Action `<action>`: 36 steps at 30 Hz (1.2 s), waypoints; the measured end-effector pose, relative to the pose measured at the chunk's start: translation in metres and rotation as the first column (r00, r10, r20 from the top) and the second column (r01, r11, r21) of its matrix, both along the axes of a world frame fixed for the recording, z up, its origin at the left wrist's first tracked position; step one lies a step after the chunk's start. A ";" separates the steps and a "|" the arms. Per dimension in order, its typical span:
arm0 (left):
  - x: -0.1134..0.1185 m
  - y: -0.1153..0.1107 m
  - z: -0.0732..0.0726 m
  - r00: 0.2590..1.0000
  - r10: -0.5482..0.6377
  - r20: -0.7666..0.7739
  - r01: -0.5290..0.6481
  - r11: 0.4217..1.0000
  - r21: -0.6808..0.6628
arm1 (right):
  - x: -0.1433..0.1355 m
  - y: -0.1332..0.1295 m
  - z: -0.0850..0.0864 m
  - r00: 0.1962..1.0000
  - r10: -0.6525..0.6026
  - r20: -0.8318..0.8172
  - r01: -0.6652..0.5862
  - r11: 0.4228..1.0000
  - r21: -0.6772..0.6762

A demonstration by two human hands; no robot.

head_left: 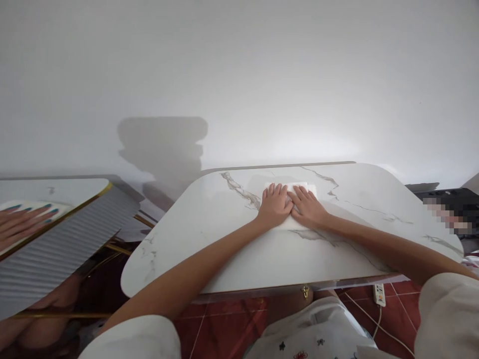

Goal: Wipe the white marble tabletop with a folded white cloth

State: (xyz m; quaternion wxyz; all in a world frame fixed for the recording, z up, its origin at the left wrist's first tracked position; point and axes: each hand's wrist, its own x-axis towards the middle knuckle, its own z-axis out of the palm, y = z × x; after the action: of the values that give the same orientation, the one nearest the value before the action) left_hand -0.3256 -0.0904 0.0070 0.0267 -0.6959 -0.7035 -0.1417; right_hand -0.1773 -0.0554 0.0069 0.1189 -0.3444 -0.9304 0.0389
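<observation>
A folded white cloth (292, 223) lies flat on the white marble-patterned tabletop (187, 234), around its middle. My left hand (275, 203) rests on the left part of the cloth, palm down with the fingers stretched out. Beside it, my right hand (307, 205) lies flat on the right part, fingers spread. The two hands touch near the thumbs. Both palms hide much of the cloth, whose far edge shows beyond the fingertips.
At the left, another person's hand (22, 224) lies on a white cloth on a second table (86, 187) with a gold edge. A wall (239, 75) stands behind. A power strip (379, 295) with a cable is on the red tiled floor.
</observation>
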 end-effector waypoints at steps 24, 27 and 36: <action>-0.068 0.136 -0.001 1.000 0.030 0.000 -0.030 0.997 0.076 | -0.075 0.141 -0.004 0.997 -0.009 -0.081 0.011 1.000 0.016; -0.071 0.143 0.000 1.000 0.027 0.005 -0.028 0.996 0.080 | -0.080 0.149 -0.004 0.996 0.001 -0.084 0.001 1.000 0.021; -0.056 0.163 -0.001 0.998 0.061 0.000 -0.061 0.997 0.041 | -0.064 0.163 -0.006 0.997 -0.009 -0.082 0.007 1.000 -0.017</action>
State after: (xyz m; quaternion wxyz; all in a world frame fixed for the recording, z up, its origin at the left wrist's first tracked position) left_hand -0.3815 0.0730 0.0062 0.0458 -0.6734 -0.7215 -0.1549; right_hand -0.2416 0.1080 0.0011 0.1542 -0.3472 -0.9231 0.0604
